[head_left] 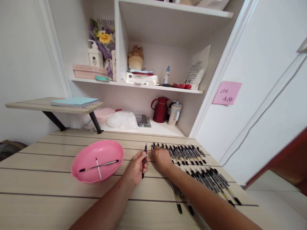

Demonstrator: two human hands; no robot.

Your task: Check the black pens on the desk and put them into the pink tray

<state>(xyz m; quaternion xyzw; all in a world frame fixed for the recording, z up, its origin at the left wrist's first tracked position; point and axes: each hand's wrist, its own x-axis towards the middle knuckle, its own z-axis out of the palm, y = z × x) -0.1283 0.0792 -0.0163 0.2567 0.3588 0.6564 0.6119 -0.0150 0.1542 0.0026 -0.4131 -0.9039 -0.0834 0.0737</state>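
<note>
My left hand (134,169) is closed around a black pen (145,156), which stands nearly upright in the view with its tip toward the shelf. Just right of it, my right hand (163,159) reaches to the left end of a row of pens (184,151). Its fingers are bent together, and what they pinch, if anything, is hidden. A second group of clear-barrelled pens with black ends (211,182) lies nearer, partly covered by my right forearm. To the left, a pink bowl (80,177) contains a pen (107,163) crossed over a thin white stick (98,169).
A small raised wooden stand (31,104) with a blue notebook (74,101) occupies the table's back left. Behind the slatted table (59,204), a shelf (168,128) bears a red jug (160,110), a light tumbler (175,114) and a white plastic bag (122,120).
</note>
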